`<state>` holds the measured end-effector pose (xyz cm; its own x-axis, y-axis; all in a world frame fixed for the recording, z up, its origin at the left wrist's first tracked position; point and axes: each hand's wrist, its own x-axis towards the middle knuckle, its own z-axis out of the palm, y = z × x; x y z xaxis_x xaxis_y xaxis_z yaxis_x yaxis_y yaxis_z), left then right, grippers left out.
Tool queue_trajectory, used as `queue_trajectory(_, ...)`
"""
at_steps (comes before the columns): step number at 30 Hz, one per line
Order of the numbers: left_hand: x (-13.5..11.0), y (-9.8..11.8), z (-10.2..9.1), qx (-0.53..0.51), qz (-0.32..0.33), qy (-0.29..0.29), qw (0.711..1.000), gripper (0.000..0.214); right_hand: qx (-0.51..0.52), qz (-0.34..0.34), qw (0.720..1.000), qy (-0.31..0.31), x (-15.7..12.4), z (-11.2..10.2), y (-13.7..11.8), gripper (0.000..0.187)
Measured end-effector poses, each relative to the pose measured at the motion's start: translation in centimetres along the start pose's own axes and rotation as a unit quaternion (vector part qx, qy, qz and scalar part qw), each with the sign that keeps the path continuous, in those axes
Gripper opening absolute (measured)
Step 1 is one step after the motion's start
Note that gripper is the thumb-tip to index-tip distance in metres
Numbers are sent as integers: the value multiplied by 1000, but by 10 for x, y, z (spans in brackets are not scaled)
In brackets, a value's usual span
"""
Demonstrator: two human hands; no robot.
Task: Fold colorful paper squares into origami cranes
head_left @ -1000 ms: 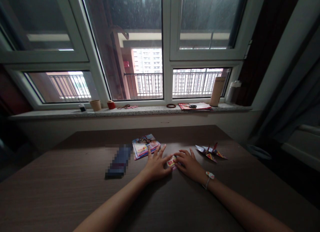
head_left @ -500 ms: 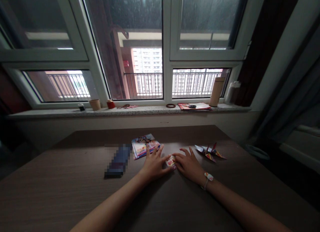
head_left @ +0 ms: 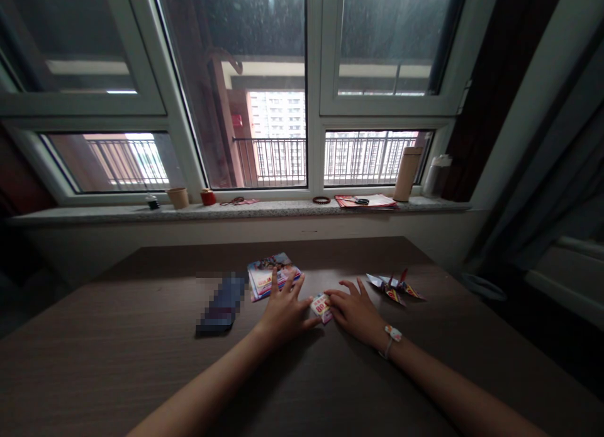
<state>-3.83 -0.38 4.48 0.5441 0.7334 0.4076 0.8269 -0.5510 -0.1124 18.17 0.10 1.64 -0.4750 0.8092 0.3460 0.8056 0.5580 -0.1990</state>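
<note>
A small folded piece of printed paper lies on the dark wooden table between both hands. My left hand rests flat beside it with fingers spread, the thumb touching the paper's left edge. My right hand presses its fingertips on the paper's right side, fingers stretched out; a bracelet sits on that wrist. A stack of colourful printed sheets lies just beyond my left fingers. A finished paper crane sits to the right of my right hand.
A dark flat object, blurred out, lies left of the sheets. The stone windowsill behind the table holds small cups, a red booklet and a tall tan flask. A curtain hangs at the right.
Both hands and the small paper have shifted slightly left. My left fingers now reach a little farther over the edge of the printed sheets.
</note>
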Motion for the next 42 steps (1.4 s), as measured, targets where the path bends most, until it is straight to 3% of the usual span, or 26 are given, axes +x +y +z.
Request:
queue_trajectory(9,-3,-4,-1,-19,-7,1,1000,41,12,4,1000,-5,1,1,2,19)
queue_trajectory(15,-7,-4,18,-58,-71,17,996,24,49,16,998,-25,-1,0,5,23)
queue_trajectory(22,-5,0,32,-90,-90,-29,991,35,118,10,991,-63,-2,-1,9,34)
queue_trajectory(31,-3,0,36,-120,-77,-51,988,37,17,59,998,-12,-4,3,3,31)
queue_trajectory(42,-3,5,38,-89,-73,-44,992,44,-7,66,996,-54,-2,9,7,43)
